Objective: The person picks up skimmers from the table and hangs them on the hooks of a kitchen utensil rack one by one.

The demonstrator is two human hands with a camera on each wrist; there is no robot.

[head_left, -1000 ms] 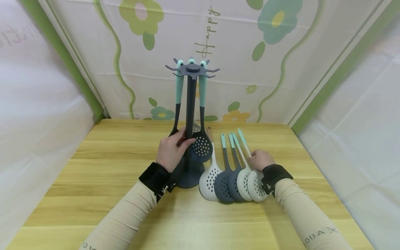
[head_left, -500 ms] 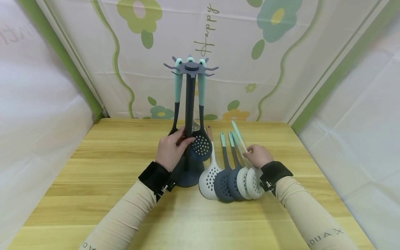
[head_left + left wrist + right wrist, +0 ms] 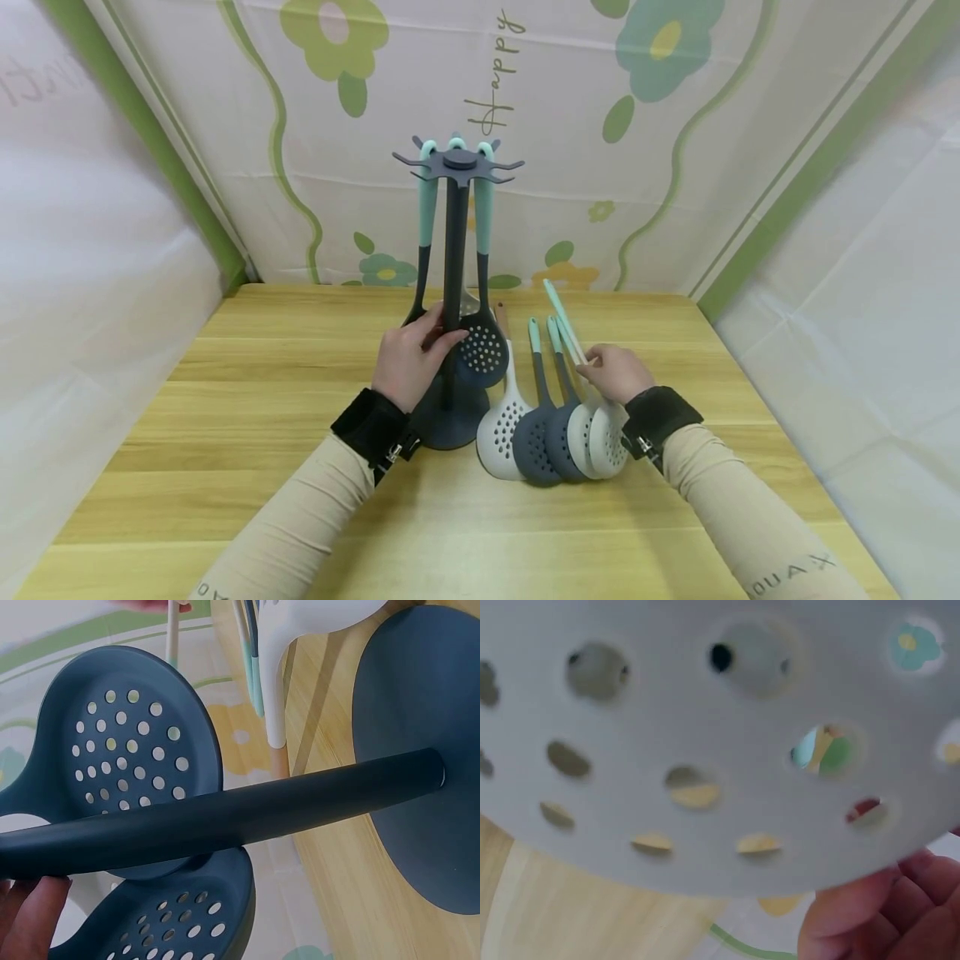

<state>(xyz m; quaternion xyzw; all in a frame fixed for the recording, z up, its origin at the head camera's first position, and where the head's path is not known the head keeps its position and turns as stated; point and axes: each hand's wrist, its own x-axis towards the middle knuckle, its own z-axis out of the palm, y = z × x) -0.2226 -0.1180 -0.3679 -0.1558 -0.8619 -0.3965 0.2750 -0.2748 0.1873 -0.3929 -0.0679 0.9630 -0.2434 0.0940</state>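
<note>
My left hand point(image 3: 408, 358) grips the dark pole point(image 3: 454, 250) of a utensil stand, thumb and fingers around its lower half. Mint-handled skimmers hang from the stand's hooks; one dark skimmer point(image 3: 483, 350) shows beside the pole, and a paler head point(image 3: 470, 305) is partly hidden behind. My right hand point(image 3: 618, 375) pinches a white skimmer point(image 3: 607, 442) by its mint-tipped handle point(image 3: 558, 308), tilted up to the left. Its perforated head point(image 3: 705, 735) fills much of the right wrist view. The pole point(image 3: 225, 814) crosses the left wrist view, with the round base point(image 3: 420, 690) at right.
Between the stand and my right hand lie a white skimmer point(image 3: 501, 442) with a brown handle end, a dark skimmer point(image 3: 536, 454), another dark one point(image 3: 562, 446) and a white one point(image 3: 579, 437), overlapping on the wooden table point(image 3: 300, 483). A printed cloth point(image 3: 555, 167) stands behind.
The right hand has swung the white skimmer's handle leftward and up, its head now tilted off its former lie. The left hand stays on the pole.
</note>
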